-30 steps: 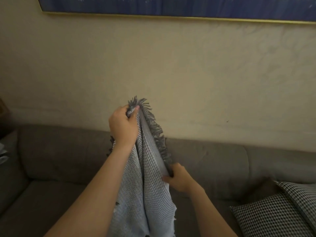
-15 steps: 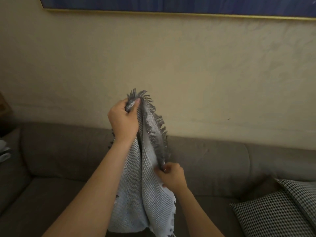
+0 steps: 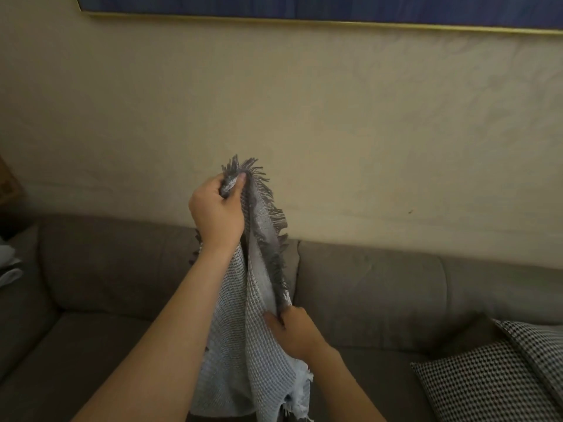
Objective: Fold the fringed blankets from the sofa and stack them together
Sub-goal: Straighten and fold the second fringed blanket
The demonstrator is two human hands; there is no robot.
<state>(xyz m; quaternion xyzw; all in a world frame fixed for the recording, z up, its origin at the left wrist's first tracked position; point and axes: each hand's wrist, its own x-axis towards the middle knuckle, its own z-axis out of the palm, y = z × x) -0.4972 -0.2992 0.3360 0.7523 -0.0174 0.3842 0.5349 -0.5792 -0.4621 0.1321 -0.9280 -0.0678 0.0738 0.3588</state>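
A grey waffle-weave blanket [image 3: 243, 345] hangs in the air in front of the sofa back, gathered into a long narrow drape that falls out of view at the bottom. The left hand [image 3: 214, 213] holds its top corner: the fingers are curled round the bunched cloth and the thumb [image 3: 240, 179] is pressed flat against it, so the hand is clamped on the blanket. A dark grey fringe [image 3: 275, 239] sprouts just above those fingers and runs down the right edge of the cloth to the right hand [image 3: 294, 330], which sits lower and slightly to the right. There the fingers [image 3: 271, 318] are closed in a pinch on the fringed edge, and the stretch of edge between the two hands looks fairly taut. Below the right-hand fingers the blanket ends in a ragged pale fringe [image 3: 300, 391].

Behind and beneath both hands lies the grey-brown sofa [image 3: 365, 284], its back cushions running across the view. Well to the right of the right-hand fingers, and lower, a black-and-white checked cushion [image 3: 487, 382] leans on the seat. Far to the left of the left-hand fingers a pale cloth [image 3: 9, 264] shows at the sofa's end; what it is I cannot tell. Above the fingers rises a beige wall [image 3: 335, 117], and at the top hangs a blue picture [image 3: 304, 4] with a gold lower edge.
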